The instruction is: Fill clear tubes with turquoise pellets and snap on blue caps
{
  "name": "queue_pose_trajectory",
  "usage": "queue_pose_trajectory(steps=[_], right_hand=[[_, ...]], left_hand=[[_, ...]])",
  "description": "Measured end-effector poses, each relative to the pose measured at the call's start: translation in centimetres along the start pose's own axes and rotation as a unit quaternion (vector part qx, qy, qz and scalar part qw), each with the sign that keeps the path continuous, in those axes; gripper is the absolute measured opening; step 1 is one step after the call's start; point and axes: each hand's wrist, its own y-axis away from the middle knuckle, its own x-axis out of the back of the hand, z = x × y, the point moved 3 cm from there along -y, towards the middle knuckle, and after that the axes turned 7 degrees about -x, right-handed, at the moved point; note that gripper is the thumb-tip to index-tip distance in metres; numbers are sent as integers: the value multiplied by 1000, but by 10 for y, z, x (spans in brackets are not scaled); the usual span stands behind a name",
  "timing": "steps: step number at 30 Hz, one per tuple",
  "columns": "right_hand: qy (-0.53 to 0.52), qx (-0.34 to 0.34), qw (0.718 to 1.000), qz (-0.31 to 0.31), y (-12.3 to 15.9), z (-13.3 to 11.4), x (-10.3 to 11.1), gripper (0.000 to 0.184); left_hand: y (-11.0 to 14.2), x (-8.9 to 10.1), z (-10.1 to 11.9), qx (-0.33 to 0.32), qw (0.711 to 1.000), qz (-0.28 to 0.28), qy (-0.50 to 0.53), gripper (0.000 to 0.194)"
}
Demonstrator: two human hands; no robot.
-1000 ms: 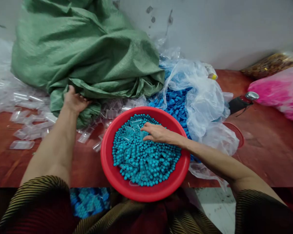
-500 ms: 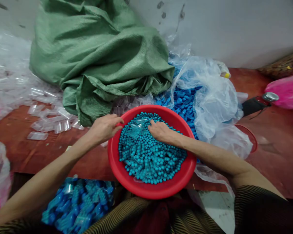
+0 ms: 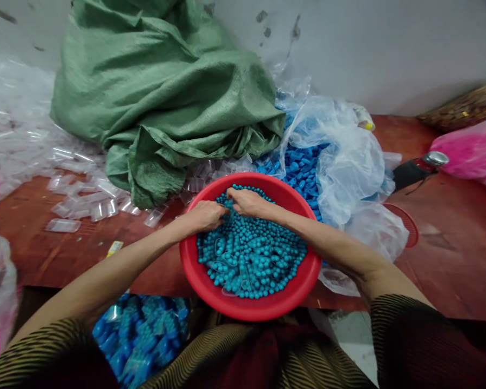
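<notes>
A red basin (image 3: pixel 312 259) stands in front of me, filled with small turquoise beads (image 3: pixel 263 254). Some clear plastic pieces lie among the beads. My left hand (image 3: pixel 208 216) reaches over the basin's left rim, its fingers curled together just above the beads. Close beside it, my right hand (image 3: pixel 249 203) is over the far part of the beads with thumb and fingers pinched. The fingertips of both hands nearly meet. Whatever is between them is too small or hidden to name.
Clear plastic cases (image 3: pixel 81 200) lie in a heap at left. A green woven sack (image 3: pixel 178 92) stands behind the basin. Blue pieces (image 3: pixel 302 165) spill from a clear bag (image 3: pixel 348 162). A black bottle (image 3: pixel 413 172) lies at right. Packed blue items (image 3: pixel 146 335) sit below the table edge.
My left hand has moved right, from beside the basin's rim to over the beads. The right hand has shifted slightly left and away from me. The clear piece near it no longer shows.
</notes>
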Motion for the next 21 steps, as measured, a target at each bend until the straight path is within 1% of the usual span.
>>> queue_pose_trajectory(steps=[2, 4, 5, 7, 9, 11, 14, 16, 18, 19, 20, 21], right_hand=[[2, -50, 999, 9, 13, 13, 8, 33], [7, -68, 998, 1, 25, 22, 12, 34], [16, -67, 998, -8, 31, 25, 13, 36], [45, -54, 997, -37, 41, 28, 10, 38], [82, -42, 994, -66, 49, 30, 7, 33], [112, -40, 990, -73, 54, 32, 6, 28], [121, -44, 990, -58, 55, 36, 8, 21], [67, -52, 996, -35, 53, 40, 12, 15], [-64, -60, 996, 10, 49, 41, 16, 10], [-152, -62, 986, 27, 48, 41, 17, 8], [-246, -64, 967, 34, 46, 39, 16, 9], [-334, -66, 940, 32, 44, 35, 15, 9]], left_hand=[[-1, -4, 1, 2, 1000, 5, -25, 7], [-2, -9, 2, 7, 999, 20, -39, 5], [-3, -10, 2, 8, 999, 24, -45, 4], [-3, -13, 4, 6, 998, 12, -64, 3], [-1, -14, 5, 5, 996, -7, -85, 3], [5, -13, 7, -3, 996, -11, -85, 2], [13, -6, 8, -23, 998, 14, -51, 5], [14, 1, 8, -18, 997, 66, -24, 8], [9, 7, 9, 2, 990, 136, 23, 14], [5, 10, 10, 15, 983, 167, 68, 16], [0, 11, 12, 29, 972, 192, 134, 17], [-5, 11, 14, 44, 952, 208, 222, 19]])
